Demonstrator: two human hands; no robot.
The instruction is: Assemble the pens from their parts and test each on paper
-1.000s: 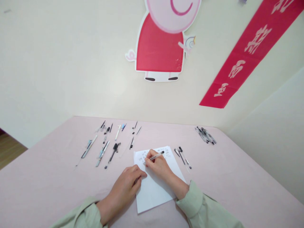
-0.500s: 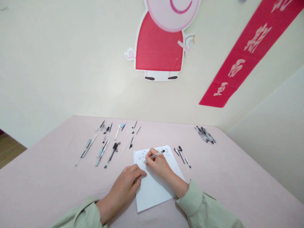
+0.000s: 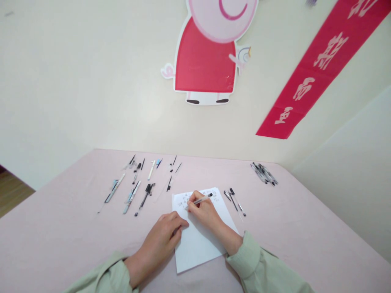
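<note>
My right hand grips a clear pen with a black end, its tip down on a white sheet of paper. Rows of small handwriting run across the upper part of the sheet, partly covered by the hand. At the sheet's left edge rests my left hand, holding nothing, its index finger stretched onto the paper and the thumb below. Just right of the paper lie a pen cap, a dark refill and a clear pen barrel.
Left of the paper, several pens and pen parts lie spread out, among them a black pen and patterned pens. A bundle of clear pens lies at the back right of the pink-covered table. A wall stands behind.
Both hands hold nearly the same places, with the pen still on the paper. The whole view has shifted very slightly.
</note>
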